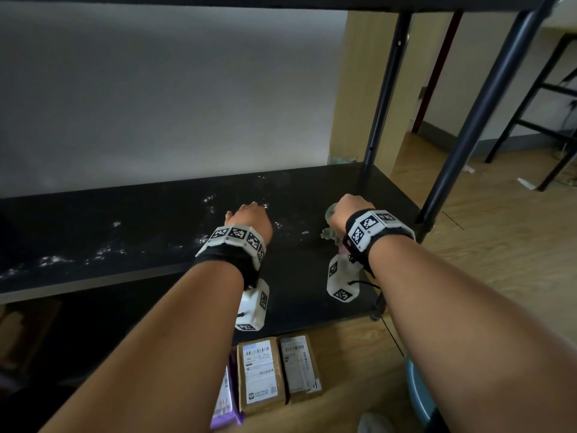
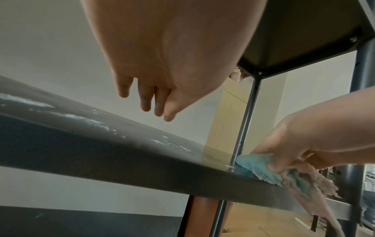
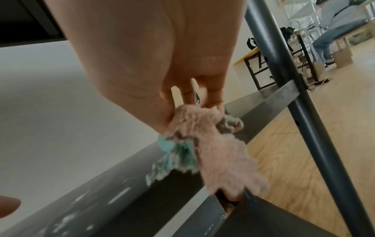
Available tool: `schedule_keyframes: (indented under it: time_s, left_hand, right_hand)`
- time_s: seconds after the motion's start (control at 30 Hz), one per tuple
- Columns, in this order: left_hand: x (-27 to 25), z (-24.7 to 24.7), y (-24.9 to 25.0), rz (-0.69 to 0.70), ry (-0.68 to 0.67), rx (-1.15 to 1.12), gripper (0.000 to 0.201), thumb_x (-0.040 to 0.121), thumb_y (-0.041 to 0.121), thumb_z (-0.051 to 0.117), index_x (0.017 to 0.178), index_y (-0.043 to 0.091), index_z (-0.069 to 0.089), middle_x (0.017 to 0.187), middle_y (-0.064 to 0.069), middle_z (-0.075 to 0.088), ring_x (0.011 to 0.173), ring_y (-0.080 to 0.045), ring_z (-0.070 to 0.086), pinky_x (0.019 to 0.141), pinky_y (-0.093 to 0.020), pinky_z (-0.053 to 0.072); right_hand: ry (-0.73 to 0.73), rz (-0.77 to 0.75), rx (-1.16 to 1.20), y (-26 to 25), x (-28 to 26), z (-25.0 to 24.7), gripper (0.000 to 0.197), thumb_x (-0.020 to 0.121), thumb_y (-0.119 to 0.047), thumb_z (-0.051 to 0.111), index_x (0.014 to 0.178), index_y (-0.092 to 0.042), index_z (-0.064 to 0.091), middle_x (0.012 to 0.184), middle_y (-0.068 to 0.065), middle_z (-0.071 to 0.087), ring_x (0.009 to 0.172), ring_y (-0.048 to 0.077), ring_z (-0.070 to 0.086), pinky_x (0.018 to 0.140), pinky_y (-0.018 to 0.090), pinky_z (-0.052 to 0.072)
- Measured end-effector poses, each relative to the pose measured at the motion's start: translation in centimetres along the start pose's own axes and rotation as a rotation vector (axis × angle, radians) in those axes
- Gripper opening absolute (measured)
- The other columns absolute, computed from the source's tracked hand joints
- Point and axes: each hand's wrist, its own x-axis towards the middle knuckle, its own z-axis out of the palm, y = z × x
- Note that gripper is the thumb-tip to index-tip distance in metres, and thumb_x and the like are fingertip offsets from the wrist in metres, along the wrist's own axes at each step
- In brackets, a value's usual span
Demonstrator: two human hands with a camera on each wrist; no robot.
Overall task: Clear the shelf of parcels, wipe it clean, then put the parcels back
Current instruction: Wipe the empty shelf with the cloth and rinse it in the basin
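The black shelf [image 1: 156, 232] holds no parcels and is streaked with white dust [image 1: 56, 260]. My right hand [image 1: 349, 210] grips a bunched blue and pink cloth [image 1: 331, 214] on the shelf's right part, near the back post. The cloth [image 2: 261, 168] shows blue in the left wrist view and hangs pink and teal [image 3: 205, 144] in the right wrist view. My left hand [image 1: 249, 214] hovers just above the shelf's middle, fingers [image 2: 146, 99] hanging loose and holding nothing. Two brown parcels [image 1: 260, 373] [image 1: 299, 367] and a purple one [image 1: 226, 398] lie on the floor below.
Dark metal posts [image 1: 387, 89] [image 1: 487, 98] stand at the shelf's right end, under an upper shelf [image 2: 294, 40]. A blue stool [image 1: 418, 395] sits by my right arm. A white wall [image 1: 156, 104] backs the shelf. A seated person [image 3: 334, 24] is far off on the right.
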Motion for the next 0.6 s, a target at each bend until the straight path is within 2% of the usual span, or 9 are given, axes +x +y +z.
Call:
schedule_keyframes:
  time_s: [0.07, 0.1, 0.17, 0.27, 0.4, 0.53, 0.6]
  left_hand:
    - [0.1, -0.2, -0.5, -0.011, -0.007, 0.014, 0.054, 0.093, 0.008, 0.042, 0.146, 0.012, 0.036, 0.152, -0.004, 0.032, 0.141, -0.025, 0.031, 0.118, -0.045, 0.02]
    - [0.1, -0.3, -0.7, -0.016, -0.011, 0.021, 0.053, 0.093, 0.008, 0.043, 0.146, 0.012, 0.037, 0.152, -0.004, 0.032, 0.141, -0.025, 0.031, 0.118, -0.045, 0.02]
    - [0.1, -0.5, -1.3, -0.025, -0.005, 0.021, 0.053, 0.093, 0.007, 0.044, 0.146, 0.011, 0.037, 0.152, -0.004, 0.033, 0.141, -0.025, 0.031, 0.118, -0.045, 0.02]
    - [0.0, -0.7, -2.2, -0.038, 0.018, 0.014, 0.052, 0.093, 0.007, 0.043, 0.145, 0.011, 0.039, 0.152, -0.004, 0.034, 0.14, -0.025, 0.032, 0.118, -0.043, 0.021]
    - [-0.2, -0.6, -2.8, -0.045, 0.018, 0.004, 0.053, 0.093, 0.006, 0.043, 0.145, 0.011, 0.039, 0.154, -0.004, 0.032, 0.142, -0.023, 0.031, 0.119, -0.041, 0.02]
    - [-0.4, -0.5, -3.1, -0.043, 0.029, -0.002, 0.053, 0.093, 0.009, 0.044, 0.146, 0.012, 0.037, 0.155, -0.003, 0.03, 0.142, -0.023, 0.03, 0.119, -0.04, 0.019]
    - [-0.4, -0.5, -3.4, -0.042, 0.033, 0.001, 0.054, 0.093, 0.009, 0.045, 0.147, 0.013, 0.036, 0.155, -0.003, 0.03, 0.142, -0.023, 0.03, 0.118, -0.039, 0.02]
  right_hand:
    - [-0.037, -0.028, 0.067, -0.5, -0.4, 0.2, 0.014, 0.08, -0.016, 0.067, 0.089, -0.006, 0.065, 0.082, 0.008, 0.065, 0.074, 0.025, 0.064, 0.065, 0.031, 0.05]
    - [-0.047, -0.055, 0.081, -0.9, -0.6, 0.3, 0.011, 0.075, -0.014, 0.071, 0.081, -0.007, 0.065, 0.075, 0.007, 0.065, 0.069, 0.024, 0.064, 0.063, 0.03, 0.052]
    - [-0.061, -0.108, 0.064, -1.9, -1.0, 0.6, 0.013, 0.072, -0.013, 0.075, 0.075, -0.01, 0.063, 0.072, 0.006, 0.064, 0.064, 0.022, 0.062, 0.065, 0.03, 0.054]
    - [-0.039, -0.125, 0.09, -3.0, -1.3, 0.6, 0.018, 0.084, -0.016, 0.066, 0.073, -0.011, 0.053, 0.071, 0.006, 0.058, 0.06, 0.02, 0.055, 0.063, 0.031, 0.048]
    - [-0.041, -0.176, 0.17, -5.0, -1.8, 1.6, 0.01, 0.084, -0.019, 0.065, 0.083, -0.01, 0.062, 0.074, 0.005, 0.061, 0.066, 0.023, 0.061, 0.066, 0.031, 0.051]
    - [-0.032, -0.264, 0.241, -7.9, -2.3, 2.9, 0.02, 0.087, -0.022, 0.061, 0.097, -0.006, 0.067, 0.093, 0.009, 0.068, 0.078, 0.027, 0.064, 0.069, 0.029, 0.05]
    - [-0.039, -0.29, 0.275, -8.4, -2.2, 3.3, 0.022, 0.084, -0.02, 0.062, 0.1, -0.006, 0.07, 0.096, 0.009, 0.07, 0.082, 0.027, 0.066, 0.071, 0.029, 0.052]
